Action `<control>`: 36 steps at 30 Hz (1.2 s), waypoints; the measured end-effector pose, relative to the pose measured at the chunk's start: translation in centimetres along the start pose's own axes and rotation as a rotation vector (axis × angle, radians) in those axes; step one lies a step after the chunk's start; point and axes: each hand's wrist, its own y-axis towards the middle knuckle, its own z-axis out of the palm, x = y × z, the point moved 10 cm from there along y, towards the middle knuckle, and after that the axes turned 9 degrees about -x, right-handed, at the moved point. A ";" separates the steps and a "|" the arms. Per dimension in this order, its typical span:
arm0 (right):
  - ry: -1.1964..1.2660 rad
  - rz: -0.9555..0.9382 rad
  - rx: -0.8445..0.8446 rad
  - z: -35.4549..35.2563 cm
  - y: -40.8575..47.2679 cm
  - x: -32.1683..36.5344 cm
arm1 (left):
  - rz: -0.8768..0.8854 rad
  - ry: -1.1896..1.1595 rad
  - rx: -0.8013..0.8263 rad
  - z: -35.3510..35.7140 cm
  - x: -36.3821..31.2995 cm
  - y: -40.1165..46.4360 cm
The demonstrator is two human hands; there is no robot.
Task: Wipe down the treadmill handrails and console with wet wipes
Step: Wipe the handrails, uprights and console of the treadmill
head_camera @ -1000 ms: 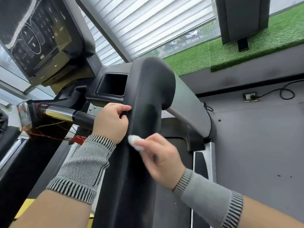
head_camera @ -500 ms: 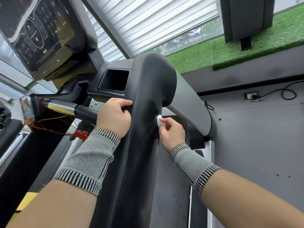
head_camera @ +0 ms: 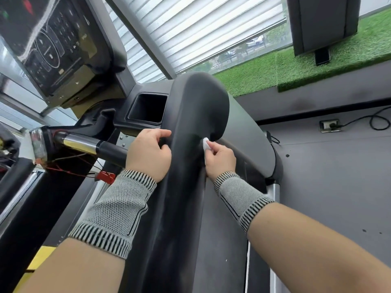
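Under the handrail (head_camera: 186, 166) bend, right hand (head_camera: 221, 159) has pushed its pinched wipe (head_camera: 206, 144) higher; left hand (head_camera: 148, 153) still grips.

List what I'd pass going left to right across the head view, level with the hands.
Chrome grip → left hand → black handrail → white wipe → right hand → wall socket
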 end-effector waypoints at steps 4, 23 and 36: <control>0.030 0.162 0.018 -0.7 0.2 -2.2 | 0.000 0.003 0.000 0.2 -0.5 0.2; 0.174 -0.175 0.019 -1.0 -4.1 1.1 | -0.037 0.022 -0.004 0.8 -0.1 0.1; 0.194 -0.019 0.041 -1.8 -4.8 -1.5 | -0.033 0.004 -0.015 0.8 -0.1 0.0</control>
